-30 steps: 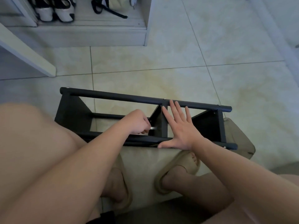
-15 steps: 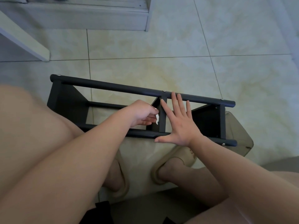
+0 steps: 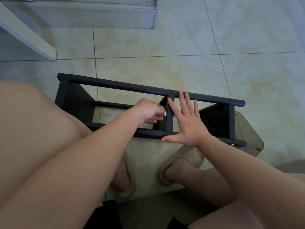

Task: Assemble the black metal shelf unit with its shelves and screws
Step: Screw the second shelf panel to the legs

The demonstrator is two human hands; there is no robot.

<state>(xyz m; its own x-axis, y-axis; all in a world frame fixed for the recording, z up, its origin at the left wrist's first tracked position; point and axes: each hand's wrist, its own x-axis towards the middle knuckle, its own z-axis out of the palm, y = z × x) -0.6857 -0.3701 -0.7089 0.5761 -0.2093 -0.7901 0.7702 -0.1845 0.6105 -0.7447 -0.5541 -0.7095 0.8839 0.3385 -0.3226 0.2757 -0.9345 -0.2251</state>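
The black metal shelf unit (image 3: 125,87) lies on its side on the tiled floor in front of my knees. Silver screw heads show along its far tube, one (image 3: 171,89) at the middle joint. My right hand (image 3: 186,124) lies flat with spread, straight fingers across the middle shelf (image 3: 170,119) and the near tube. My left hand (image 3: 149,110) reaches inside the frame just left of that shelf, fingers curled, pinching a small pale tool or part (image 3: 165,114); what it is cannot be made out.
A translucent plastic sheet (image 3: 247,139) lies under the unit's right end and under my sandalled feet (image 3: 179,166). A white cabinet base (image 3: 99,15) stands at the back, with a white slanted board (image 3: 28,33) at the left. Bare tiles stretch to the right.
The view has tilted down, so the cabinet slid up out of frame. My left hand shifted slightly up and right toward the middle shelf. My right hand stays flat on the frame.
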